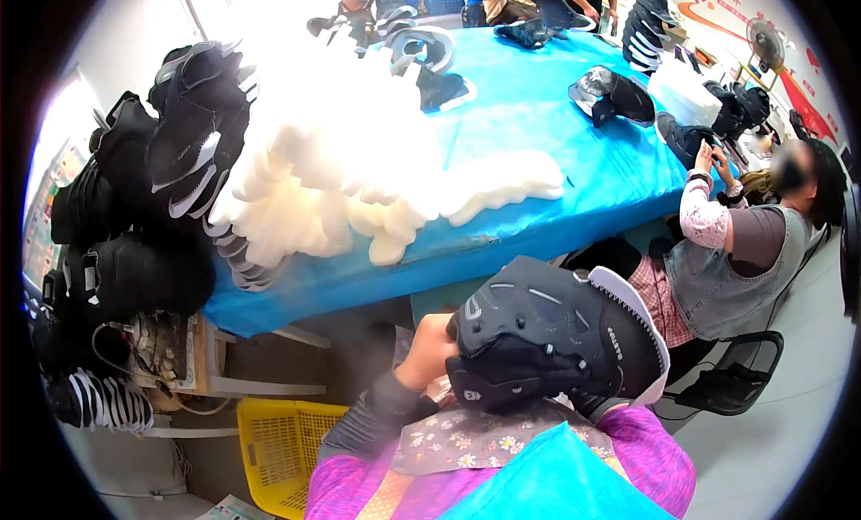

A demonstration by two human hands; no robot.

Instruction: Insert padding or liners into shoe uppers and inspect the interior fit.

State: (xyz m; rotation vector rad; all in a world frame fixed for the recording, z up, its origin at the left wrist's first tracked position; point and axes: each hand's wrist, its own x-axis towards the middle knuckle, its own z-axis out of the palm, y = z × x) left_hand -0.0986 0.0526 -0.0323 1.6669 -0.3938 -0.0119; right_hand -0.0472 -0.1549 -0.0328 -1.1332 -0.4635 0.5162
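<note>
A black padded helmet liner (538, 332) with a white toothed rim is held up in front of my chest. My left hand (426, 351) is closed on the liner's left edge, its fingertips partly out of sight behind the fabric. My right forearm, in a dark cuff and purple sleeve (641, 444), reaches up under the liner's right side. The liner hides my right hand, so its fingers do not show. A flowered apron (466, 439) lies just below the liner.
Ahead stands a table with a blue cover (520, 98), bearing a heap of white foam pads (341, 152). Black liners (193, 125) are piled at the left. A yellow basket (278, 448) sits at lower left. At right, a co-worker (744, 233) handles another liner, near a black chair (735, 376).
</note>
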